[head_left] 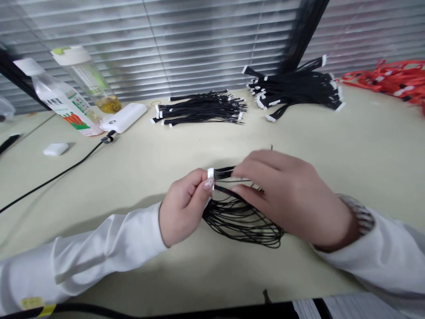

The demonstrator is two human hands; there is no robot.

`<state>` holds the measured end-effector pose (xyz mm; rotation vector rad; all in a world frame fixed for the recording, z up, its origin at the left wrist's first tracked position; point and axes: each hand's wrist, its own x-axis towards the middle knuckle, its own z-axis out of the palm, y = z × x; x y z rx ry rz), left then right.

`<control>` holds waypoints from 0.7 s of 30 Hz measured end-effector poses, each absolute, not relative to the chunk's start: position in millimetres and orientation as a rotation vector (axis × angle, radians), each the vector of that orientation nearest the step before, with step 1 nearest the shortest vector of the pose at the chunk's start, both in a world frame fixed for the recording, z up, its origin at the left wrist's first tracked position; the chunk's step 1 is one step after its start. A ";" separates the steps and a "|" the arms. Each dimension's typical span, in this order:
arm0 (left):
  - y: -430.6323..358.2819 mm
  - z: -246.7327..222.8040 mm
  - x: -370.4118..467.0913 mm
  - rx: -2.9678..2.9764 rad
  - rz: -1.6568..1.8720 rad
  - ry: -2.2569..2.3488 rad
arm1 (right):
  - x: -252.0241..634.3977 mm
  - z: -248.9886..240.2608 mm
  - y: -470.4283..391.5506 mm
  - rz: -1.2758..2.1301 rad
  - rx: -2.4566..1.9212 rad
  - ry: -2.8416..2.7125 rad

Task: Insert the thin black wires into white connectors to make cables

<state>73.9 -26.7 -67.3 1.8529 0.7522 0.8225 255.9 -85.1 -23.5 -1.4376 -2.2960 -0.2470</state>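
My left hand (pixel 187 204) pinches the white connector (pixel 210 173) of a wire harness between thumb and fingers. Thin black wires (pixel 245 226) run rightward from the harness and hang in a loose loop below. My right hand (pixel 288 190) is curled around the wires just right of the connector, its thumb under and its fingers over them. Slight motion blur and the hand itself hide exactly which wires it grips. One wire tip pokes up behind the right hand's knuckles.
Black wire bundles with white connectors lie in two piles, a smaller pile (pixel 202 108) and a larger pile (pixel 295 88). Red cables (pixel 392 79) are at far right. A plastic bottle (pixel 63 102), a tea bottle (pixel 91 79), a white power bank (pixel 124 117) and a small white case (pixel 56 149) stand left.
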 end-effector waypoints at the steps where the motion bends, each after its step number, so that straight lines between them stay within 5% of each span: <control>1: -26.1 -68.4 74.3 1.825 0.848 0.793 | 257.4 -22.2 -85.1 -0.293 -1.438 -2.265; 6: -22.4 -69.6 76.5 1.717 0.946 0.924 | 260.3 -8.7 -94.9 -0.315 -1.410 -2.169; 13: -22.1 -65.8 76.7 1.802 1.038 0.988 | 250.8 -15.1 -90.3 0.556 -1.510 -2.374; 21: -24.2 -68.9 75.8 1.798 1.035 0.921 | 239.6 -29.8 -86.1 0.574 -1.439 -2.222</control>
